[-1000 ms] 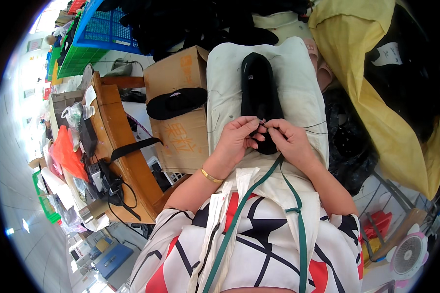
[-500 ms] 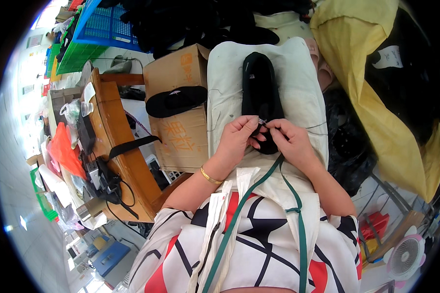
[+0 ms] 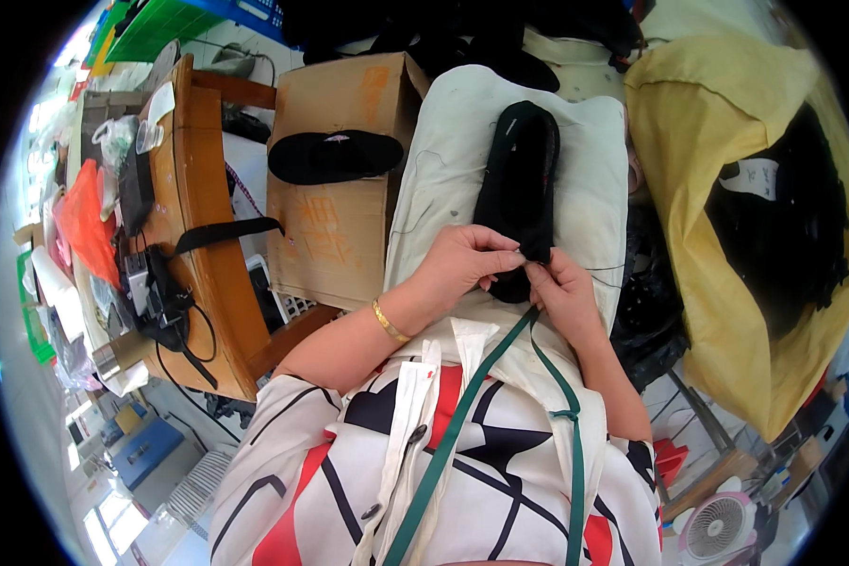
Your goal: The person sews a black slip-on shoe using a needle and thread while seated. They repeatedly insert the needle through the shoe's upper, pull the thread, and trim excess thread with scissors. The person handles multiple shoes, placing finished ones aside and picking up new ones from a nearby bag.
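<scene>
A black slip-on shoe [image 3: 516, 179] lies lengthwise on a white cloth-covered pad [image 3: 434, 179] before me, its toe toward me. My left hand [image 3: 467, 264] pinches thumb and forefinger together over the front of the shoe's opening. Close beside it, my right hand [image 3: 564, 292] is also closed in a pinch, its fingertips nearly meeting the left ones. What lies between the fingertips is too small to make out. Both hands partly hide the toe. A second black shoe [image 3: 335, 157] rests on a cardboard box [image 3: 325, 236] to the left.
Left of the box stands a wooden table [image 3: 203, 170] with a black strap [image 3: 226, 233] across its edge. A yellow sack [image 3: 665, 141] holding black items is at the right, above a small fan [image 3: 717, 526]. Dark items are piled beyond the pad. A green ribbon [image 3: 462, 415] hangs over my apron.
The view has shifted, and the shoe now sits more tilted, its heel end leaning right. Both hands stay pinched at its front; the small shiny bit seen between the fingertips before is now hidden.
</scene>
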Tool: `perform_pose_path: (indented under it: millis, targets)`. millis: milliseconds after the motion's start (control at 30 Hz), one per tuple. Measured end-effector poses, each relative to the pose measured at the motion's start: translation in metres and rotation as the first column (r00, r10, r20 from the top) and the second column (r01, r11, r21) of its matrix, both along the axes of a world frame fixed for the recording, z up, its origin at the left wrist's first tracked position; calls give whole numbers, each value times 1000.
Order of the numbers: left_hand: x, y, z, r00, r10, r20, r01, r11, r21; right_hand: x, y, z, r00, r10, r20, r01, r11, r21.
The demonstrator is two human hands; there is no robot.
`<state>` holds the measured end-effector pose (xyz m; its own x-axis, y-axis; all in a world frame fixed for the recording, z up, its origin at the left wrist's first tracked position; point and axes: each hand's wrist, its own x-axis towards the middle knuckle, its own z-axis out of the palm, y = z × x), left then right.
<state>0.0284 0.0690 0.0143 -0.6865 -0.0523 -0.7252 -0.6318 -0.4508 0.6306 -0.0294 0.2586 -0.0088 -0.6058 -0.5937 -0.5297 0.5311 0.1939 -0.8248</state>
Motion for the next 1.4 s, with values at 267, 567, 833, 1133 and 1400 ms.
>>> perform_pose_path:
  millis: [267,567,833,1133,1400]
  targets:
    - [1,1,-5,1000,17,5,-17,999,34,0,-6,-1,999,45,18,-46,998,45]
    - [2,0,-8,993,-111,-42,108,992,-57,-19,-14,24,985,172,-3,-172,985,22]
    - [6,6,-2,897,-317,-309,159,883,-442,-34,-11,44,387,279,-879,-102,960,260]
    - [10,9,-1,884,-346,-314,147,844,-515,-22,-24,44,122,145,-982,-141,982,128]
    - [21,7,2,808,-483,-337,174,743,-646,-28,18,66,970,-194,143,222,951,-217]
